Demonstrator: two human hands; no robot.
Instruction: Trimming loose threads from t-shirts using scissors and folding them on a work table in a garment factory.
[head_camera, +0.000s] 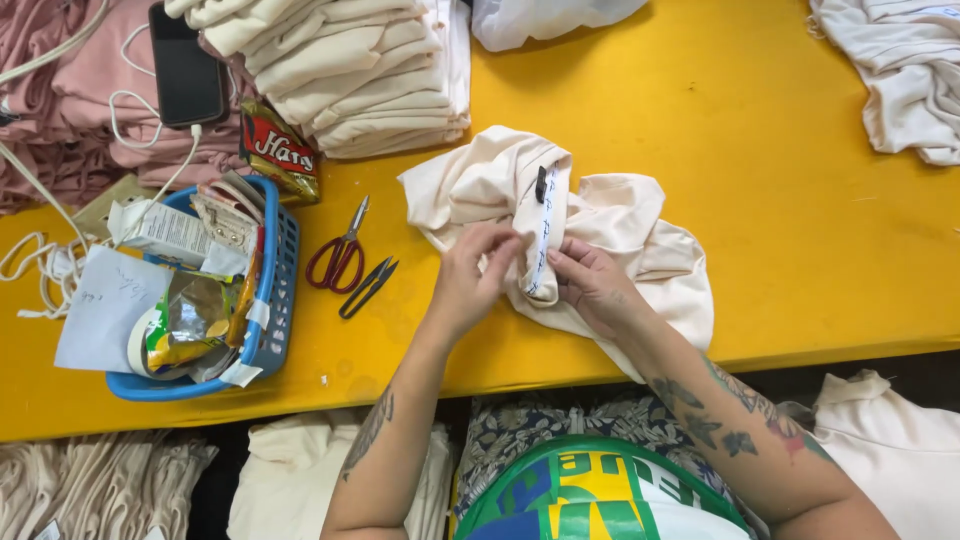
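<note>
1. The cream garment (600, 225) lies bunched near the worktop's (780, 150) front edge, its white label strip (541, 235) between your hands.
2. Your left hand (468, 275) pinches the cloth beside the strip; your right hand (592, 283) pins the fold, each grip clenched on fabric.
3. The loose folds could drag over the front edge.
4. The red scissors (338, 258) and black snips (367, 287) lie left of your left hand; a stray sleeve could snag them.
</note>
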